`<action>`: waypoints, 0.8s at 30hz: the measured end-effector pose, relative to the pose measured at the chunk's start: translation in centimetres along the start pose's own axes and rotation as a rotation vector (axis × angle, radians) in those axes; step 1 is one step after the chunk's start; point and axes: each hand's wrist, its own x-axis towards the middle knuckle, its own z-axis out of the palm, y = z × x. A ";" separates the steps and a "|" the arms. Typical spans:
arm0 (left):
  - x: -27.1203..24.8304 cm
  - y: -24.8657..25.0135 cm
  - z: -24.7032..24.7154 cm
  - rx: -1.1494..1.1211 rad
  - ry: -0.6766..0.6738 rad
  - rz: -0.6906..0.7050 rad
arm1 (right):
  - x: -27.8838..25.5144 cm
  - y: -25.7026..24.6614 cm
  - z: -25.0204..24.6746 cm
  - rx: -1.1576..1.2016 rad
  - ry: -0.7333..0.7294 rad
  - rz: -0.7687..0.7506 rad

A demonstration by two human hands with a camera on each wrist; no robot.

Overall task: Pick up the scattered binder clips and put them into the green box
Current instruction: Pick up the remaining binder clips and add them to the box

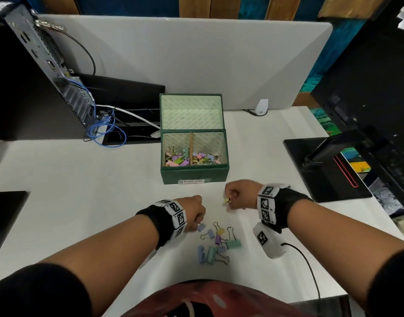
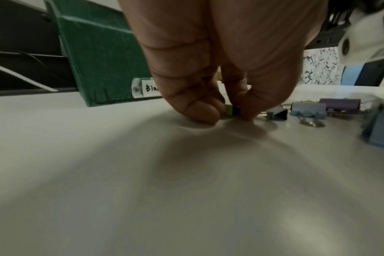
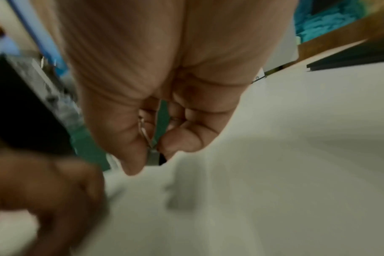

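The green box [image 1: 194, 173] stands open on the white table, its two front compartments holding several pastel binder clips [image 1: 191, 156]. Several scattered clips [image 1: 217, 244] lie on the table between my hands. My left hand [image 1: 197, 221] is down at the table on the left edge of that pile, thumb and finger pinching a small greenish clip [image 2: 229, 110]; a blue clip [image 2: 307, 110] lies just right of it. My right hand [image 1: 229, 201] hovers in front of the box's right corner and pinches a yellow clip [image 1: 226, 200] by its wire handle [image 3: 146, 135].
A computer tower [image 1: 47, 65] with blue cables [image 1: 105, 133] stands at the back left. A monitor stand [image 1: 322, 170] sits to the right. A grey divider panel [image 1: 196, 53] closes the back. A dark object [image 1: 6, 213] lies at the left edge.
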 end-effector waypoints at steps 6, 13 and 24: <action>-0.6 -0.2 0.1 -0.099 0.042 -0.009 | 0.8 -3.9 -5.0 0.392 0.341 -0.025; -1.3 -0.5 -0.9 -0.174 0.113 -0.071 | 1.4 -2.8 -4.8 0.362 0.403 -0.037; -0.3 -0.9 -11.2 -0.419 0.673 -0.099 | -1.3 -0.6 0.3 -0.104 -0.105 -0.137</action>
